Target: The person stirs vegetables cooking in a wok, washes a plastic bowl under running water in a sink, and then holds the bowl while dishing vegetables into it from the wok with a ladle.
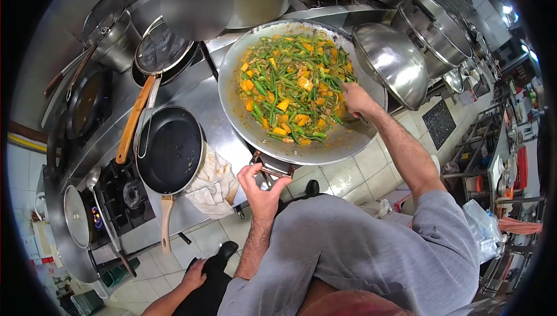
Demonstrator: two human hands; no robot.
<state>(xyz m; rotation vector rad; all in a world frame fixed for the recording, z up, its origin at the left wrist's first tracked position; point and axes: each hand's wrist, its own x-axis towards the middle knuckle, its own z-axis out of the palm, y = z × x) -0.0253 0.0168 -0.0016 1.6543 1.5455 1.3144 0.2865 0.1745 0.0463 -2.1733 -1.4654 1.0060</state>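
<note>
A wide metal pan (232,113) holds a cooked mix of green beans and orange vegetable chunks (296,89). My right hand (358,100) is closed at the right side of the food, index finger pointing down into it. A dark end shows just below that hand, but what the fingers hold is hidden. In front of the pan, my left hand (261,191) has its thumb and fingers around the pan's metal handle (275,172). A stained white cloth (212,185) lies on the counter just left of my left hand.
A black frying pan (168,150) and a strainer with a wooden handle (139,118) lie left. A burner (130,194) is at lower left. A big metal bowl (391,60) leans at the pan's right. Another person's hand (197,272) shows at the bottom left.
</note>
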